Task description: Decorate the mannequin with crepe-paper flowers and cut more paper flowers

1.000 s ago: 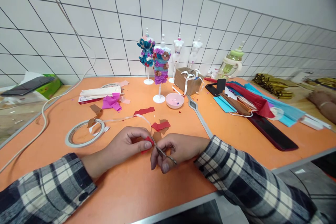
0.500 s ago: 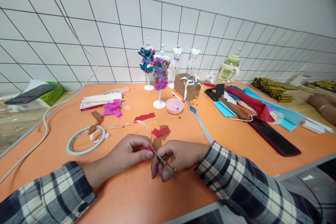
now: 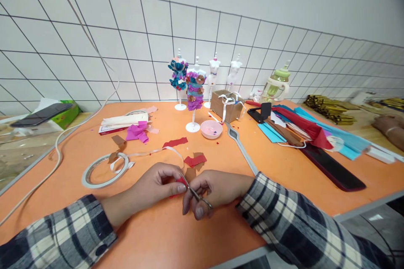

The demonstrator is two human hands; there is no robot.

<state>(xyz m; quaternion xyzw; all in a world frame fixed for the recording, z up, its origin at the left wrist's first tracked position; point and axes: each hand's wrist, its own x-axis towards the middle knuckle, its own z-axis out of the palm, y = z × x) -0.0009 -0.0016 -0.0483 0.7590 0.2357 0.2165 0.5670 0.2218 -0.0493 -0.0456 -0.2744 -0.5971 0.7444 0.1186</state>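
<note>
Between thumb and fingers, my left hand [image 3: 162, 180] pinches a small piece of red paper [image 3: 182, 180]. My right hand [image 3: 210, 191] is closed around a pair of scissors [image 3: 196, 196], its blades pointing left at the red paper. Just beyond my hands lie scraps of red crepe paper [image 3: 195, 160] and brown paper [image 3: 190, 173]. A longer red strip [image 3: 175, 142] rests farther back. Left of my left hand is a roll of white tape [image 3: 91, 178], with a brown scrap [image 3: 113, 157] stuck at its edge.
Small dress forms, one wrapped in purple and blue paper [image 3: 195, 90], stand behind a pink bowl [image 3: 211, 129]. A cardboard box [image 3: 227, 105] is beside them. To the right are folded coloured papers [image 3: 312, 128] and a dark phone [image 3: 334, 168]. A cable [image 3: 58, 155] runs along the left.
The view has shifted slightly, so everything sits a little lower and farther right. My hands keep nearly the same pose, with the scissors still at the red paper.
</note>
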